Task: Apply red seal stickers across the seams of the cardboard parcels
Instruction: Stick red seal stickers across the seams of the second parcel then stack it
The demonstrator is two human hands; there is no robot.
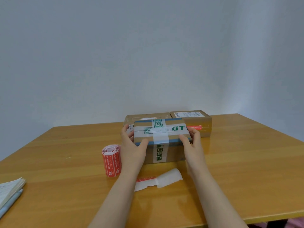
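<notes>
Left hand (131, 146) and right hand (193, 143) have the taped parcel (160, 137) in their grip, mid-counter (238, 162); sticker roll (111, 160) stands left, backing paper (164, 180) in front, plain box (146, 116) and red-sealed box (197, 120) behind.

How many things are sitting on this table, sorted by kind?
Cardboard parcels: 3 (front parcel, back-left parcel, back-right parcel)
Red sticker roll: 1
Peeled backing paper: 1
Book stack: 1
Total: 6
</notes>
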